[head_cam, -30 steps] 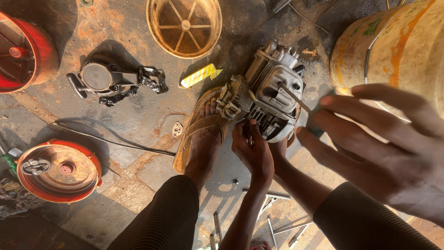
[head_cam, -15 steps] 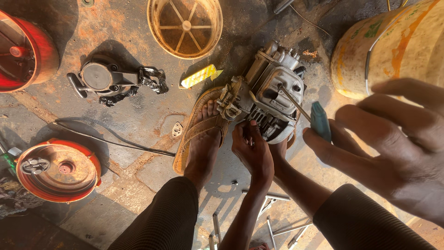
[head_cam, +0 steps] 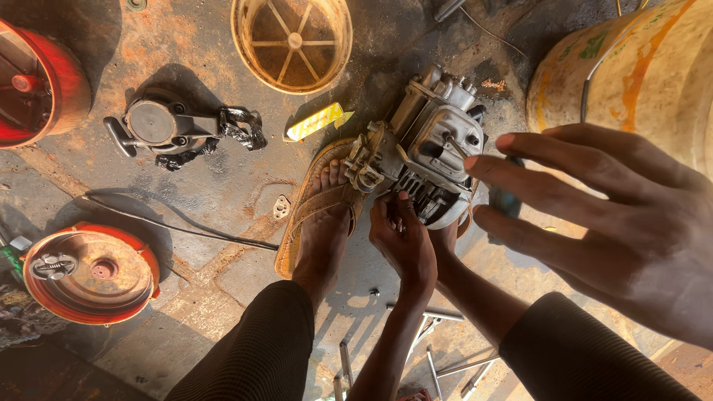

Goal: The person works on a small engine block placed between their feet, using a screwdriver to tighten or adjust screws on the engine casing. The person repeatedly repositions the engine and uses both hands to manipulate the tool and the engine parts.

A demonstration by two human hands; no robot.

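A small grey engine (head_cam: 431, 145) stands on the concrete floor between my feet, next to my left foot in a tan sandal (head_cam: 316, 212). My left hand (head_cam: 405, 241) grips the engine's finned lower side from below. My right hand (head_cam: 616, 223) hovers close to the camera on the right. Its fingers are spread and point left toward the engine, and it holds nothing. A teal tool handle (head_cam: 505, 200) shows between its index and middle fingers, mostly hidden behind them.
A yellow drum (head_cam: 639, 67) stands at the upper right. A round tan fan cover (head_cam: 293, 37), a black starter part (head_cam: 167, 126), a yellow packet (head_cam: 316, 121), two red round covers (head_cam: 89, 271) (head_cam: 37, 82), a black cable (head_cam: 171, 226) and metal rods (head_cam: 438, 356) lie around.
My right hand has opened its fingers and reached left toward the engine, now covering most of the teal handle. My left hand stays on the engine.
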